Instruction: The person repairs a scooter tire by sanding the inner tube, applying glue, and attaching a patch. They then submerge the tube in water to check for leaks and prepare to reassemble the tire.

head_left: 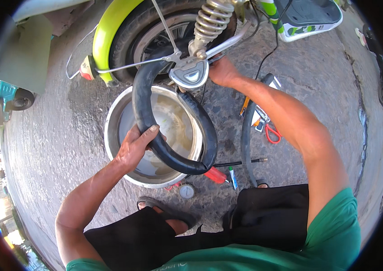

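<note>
A black, inflated inner tube [142, 97] hangs in a loop from the wheel over a metal basin [108, 131] with cloudy water in it. My left hand [136, 145] is closed around the loop's left side, with the thumb on top. Up by the wheel hub, my right hand [223, 71] reaches behind the grey footrest [190, 74] and a metal bar. Its fingers are mostly hidden there, so I cannot see what they hold. The wheel's tyre [121, 43] stands under a yellow-green fender [102, 38], beside a coil spring shock absorber [213, 20].
Right of the basin, a long grey rubber strip [245, 140] lies near red-handled scissors [272, 134] and an orange cutter [244, 106]. Close to my feet are a small glue tube [233, 178], a red-handled tool [216, 175] and a round metal disc [186, 191]. A black cable [268, 54] hangs at right.
</note>
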The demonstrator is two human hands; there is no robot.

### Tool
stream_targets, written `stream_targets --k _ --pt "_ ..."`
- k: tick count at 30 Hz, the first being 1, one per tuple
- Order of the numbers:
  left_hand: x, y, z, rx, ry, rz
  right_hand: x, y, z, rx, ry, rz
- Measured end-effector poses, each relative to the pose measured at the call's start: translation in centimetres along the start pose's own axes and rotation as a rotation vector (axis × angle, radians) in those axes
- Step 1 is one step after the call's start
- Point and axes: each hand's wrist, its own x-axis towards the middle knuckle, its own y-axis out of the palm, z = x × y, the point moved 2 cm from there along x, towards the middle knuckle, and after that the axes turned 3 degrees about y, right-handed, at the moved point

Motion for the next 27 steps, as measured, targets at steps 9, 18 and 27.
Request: stream_targets --k 9,18,27 --pt "0.0 -1.9 -4.8 -0.073 0.128 -0.166 -0.6 -1.0 -2.8 0.115 0.478 0.008" --pt "-0.5 -1.8 -5.1 -0.083 0.095 -0.195 -1.1 -1.4 1.8 -0.356 0.239 0.063" --pt "-0.2 -0.1 -4.9 -0.059 0.111 -0.208 -0.1 -2.4 -0.5 -0.499 0.06 -0.069"
